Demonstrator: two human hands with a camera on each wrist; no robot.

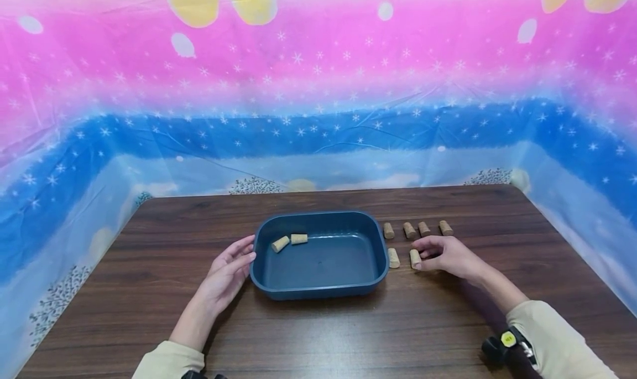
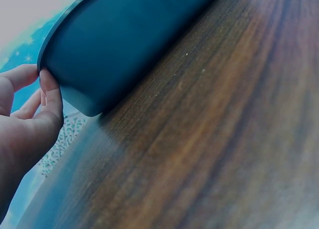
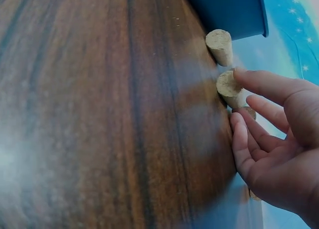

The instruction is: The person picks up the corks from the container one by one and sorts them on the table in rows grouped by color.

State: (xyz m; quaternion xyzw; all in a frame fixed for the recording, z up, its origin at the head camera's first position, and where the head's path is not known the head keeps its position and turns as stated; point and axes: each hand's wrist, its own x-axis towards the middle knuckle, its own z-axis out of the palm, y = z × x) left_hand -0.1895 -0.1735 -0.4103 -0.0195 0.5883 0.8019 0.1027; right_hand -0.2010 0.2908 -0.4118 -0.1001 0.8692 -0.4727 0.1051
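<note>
A dark blue rectangular basin [image 1: 318, 288] sits on the table, with two cork stoppers, one [image 1: 280, 244] tilted and another [image 1: 299, 238] lying level, at its left end. My left hand [image 1: 226, 274] holds the basin's left rim between thumb and fingers; the left wrist view shows the fingertips at the rim and outer wall. Right of the basin, my right hand [image 1: 450, 258] has thumb and fingers about a cork stopper [image 1: 415, 259] on the table, the thumb touching it. A neighbouring cork stopper [image 3: 219, 46] stands between that one and the basin.
Several more cork stoppers, such as one at the far right [image 1: 445, 228] and one by the basin [image 1: 389, 230], form a row behind my right hand. The brown wooden table [image 1: 318, 340] meets a patterned pink and blue cloth [image 1: 318, 135] around its back and sides.
</note>
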